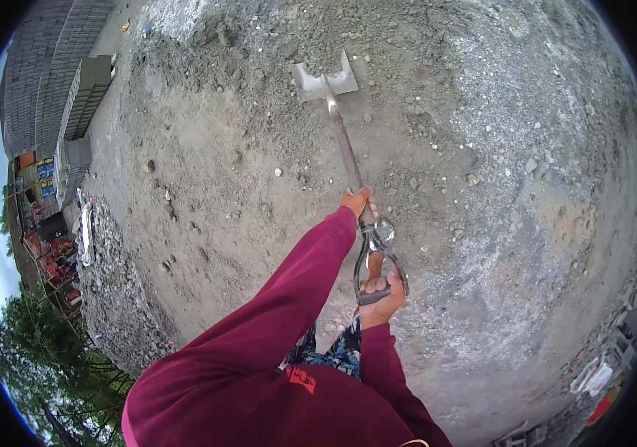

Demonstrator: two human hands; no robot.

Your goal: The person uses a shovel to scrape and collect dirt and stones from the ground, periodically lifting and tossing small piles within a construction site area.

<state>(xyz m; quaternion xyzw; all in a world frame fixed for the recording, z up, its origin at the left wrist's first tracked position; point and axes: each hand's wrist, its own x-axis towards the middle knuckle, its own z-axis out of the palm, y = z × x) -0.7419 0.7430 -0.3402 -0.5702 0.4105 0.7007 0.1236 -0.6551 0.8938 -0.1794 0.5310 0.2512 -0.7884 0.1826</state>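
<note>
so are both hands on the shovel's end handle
No, only the right hand grips the end handle, while the left hand holds the shaft nearer the blade.

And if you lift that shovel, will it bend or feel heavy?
The shovel probably won't bend: its shaft looks straight and thick. It may feel heavy at the far end, with that wide, metal-looking blade. It might twist little, with the left hand on the shaft and right hand on the handle.
</note>
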